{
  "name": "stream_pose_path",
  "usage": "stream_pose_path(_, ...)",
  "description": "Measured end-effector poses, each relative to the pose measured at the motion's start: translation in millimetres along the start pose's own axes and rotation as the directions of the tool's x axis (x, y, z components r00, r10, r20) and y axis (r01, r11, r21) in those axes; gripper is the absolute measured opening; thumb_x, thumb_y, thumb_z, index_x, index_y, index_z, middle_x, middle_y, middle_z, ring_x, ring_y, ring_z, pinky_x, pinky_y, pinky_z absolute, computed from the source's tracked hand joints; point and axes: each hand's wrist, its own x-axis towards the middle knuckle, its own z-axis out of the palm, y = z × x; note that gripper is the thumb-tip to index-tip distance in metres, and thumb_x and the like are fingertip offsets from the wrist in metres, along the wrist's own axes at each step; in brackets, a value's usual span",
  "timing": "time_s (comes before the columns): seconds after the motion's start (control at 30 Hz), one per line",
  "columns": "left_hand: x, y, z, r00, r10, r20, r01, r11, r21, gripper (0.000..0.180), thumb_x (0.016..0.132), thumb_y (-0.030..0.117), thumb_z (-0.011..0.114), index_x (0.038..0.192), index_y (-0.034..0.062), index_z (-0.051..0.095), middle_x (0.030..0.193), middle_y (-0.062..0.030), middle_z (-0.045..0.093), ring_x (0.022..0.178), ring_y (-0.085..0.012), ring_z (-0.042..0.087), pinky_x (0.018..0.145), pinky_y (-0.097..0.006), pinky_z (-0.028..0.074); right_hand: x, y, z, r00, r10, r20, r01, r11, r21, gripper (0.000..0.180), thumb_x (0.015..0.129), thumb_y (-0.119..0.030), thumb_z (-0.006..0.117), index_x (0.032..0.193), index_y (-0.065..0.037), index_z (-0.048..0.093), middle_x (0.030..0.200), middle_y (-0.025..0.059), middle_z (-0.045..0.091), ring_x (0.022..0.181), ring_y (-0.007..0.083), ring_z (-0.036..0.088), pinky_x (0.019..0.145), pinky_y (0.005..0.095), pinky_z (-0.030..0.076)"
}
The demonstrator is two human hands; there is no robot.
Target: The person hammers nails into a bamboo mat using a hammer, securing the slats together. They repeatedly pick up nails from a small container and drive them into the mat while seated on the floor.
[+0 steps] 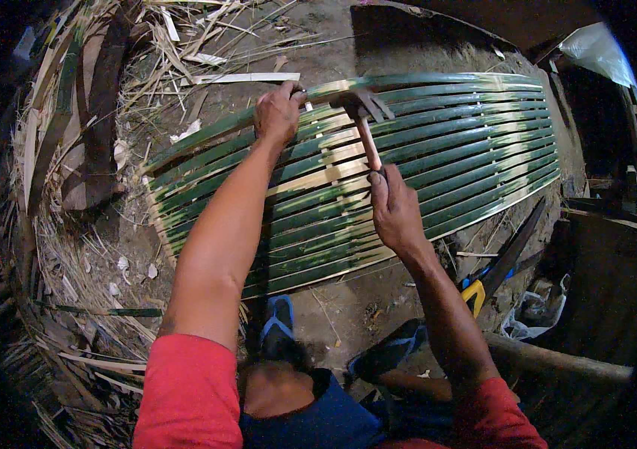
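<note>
Head view: looking down, you see a wide panel [332, 175] of green bamboo slats lying on the dirt ground [367, 293] before you, its slats running left to right with narrow gaps between them. Pale bands cross the green near its middle and toward its right end.

Your left hand [279, 114] is at the panel's far edge, left of its middle, with the fingers curled over the outermost slat [427, 80]. You cannot tell whether they are clamped on that slat or on something small. Your right hand [396, 213] is above the panel's middle, fingers wrapped together around the wooden handle of a claw hammer [368, 141]. The hammer's dark head is just right of your left hand, near the panel's far edge; whether it touches a slat cannot be told.

Beyond the panel's far left edge, pale shavings [184, 52] litter the ground, and a flat pale strip [247, 77] lies near your left hand. Your feet, in flip-flops [279, 318], are at the panel's near side. Right of them, close to the panel's near right edge, is a saw with a yellow handle [474, 296], and past it a clear plastic bag [539, 308].
</note>
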Motion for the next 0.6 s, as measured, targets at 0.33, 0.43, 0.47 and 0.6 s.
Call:
stream_pose_path(0.33,-3,-4,-2,1.000,0.013,-0.014,-0.012,0.998,0.054,0.021,0.092,0.027,0.061,0.109,0.0173,0.069,0.094,-0.0140,0.072,0.092,-0.0363,0.067,0.088,-0.047,0.049,63,-36,21,0.997,-0.019,0.079,0.041,0.958,-0.283,0.021,0.103,-0.022,0.046,0.104,-0.001,0.049,0.073,0.0279,0.061,0.071,0.0510,0.061,0.062,0.0576,0.045)
stream_pose_path(0.43,-3,-9,5,1.000,0.010,-0.028,-0.009,0.999,0.041,0.020,0.092,0.026,0.062,0.107,0.0161,0.070,0.094,-0.0138,0.072,0.093,-0.0361,0.067,0.089,-0.047,0.049,68,-33,28,0.997,-0.060,0.043,0.067,0.978,-0.199,0.025,0.103,-0.025,0.046,0.103,0.000,0.048,0.073,0.0299,0.062,0.072,0.0527,0.060,0.063,0.0613,0.045)
stream_pose_path(0.47,-2,-10,6,0.999,0.021,-0.049,-0.019,0.999,0.047,0.020,0.091,0.026,0.062,0.106,0.0158,0.070,0.094,-0.0137,0.072,0.093,-0.0360,0.067,0.088,-0.047,0.049,66,-33,27,0.998,-0.048,0.044,0.056,0.977,-0.204,0.026,0.103,-0.026,0.045,0.103,0.000,0.048,0.074,0.0302,0.062,0.072,0.0529,0.060,0.063,0.0613,0.045)
stream_pose_path(0.6,-5,-12,1,1.000,-0.022,0.013,0.022,1.000,-0.003,0.030,0.093,0.025,0.062,0.122,0.0170,0.062,0.101,-0.0161,0.071,0.091,-0.0405,0.066,0.082,-0.049,0.050,72,-39,22,0.999,-0.013,0.040,0.023,0.964,-0.265,0.029,0.104,-0.028,0.044,0.102,0.000,0.049,0.077,0.0325,0.062,0.074,0.0537,0.060,0.065,0.0624,0.044)
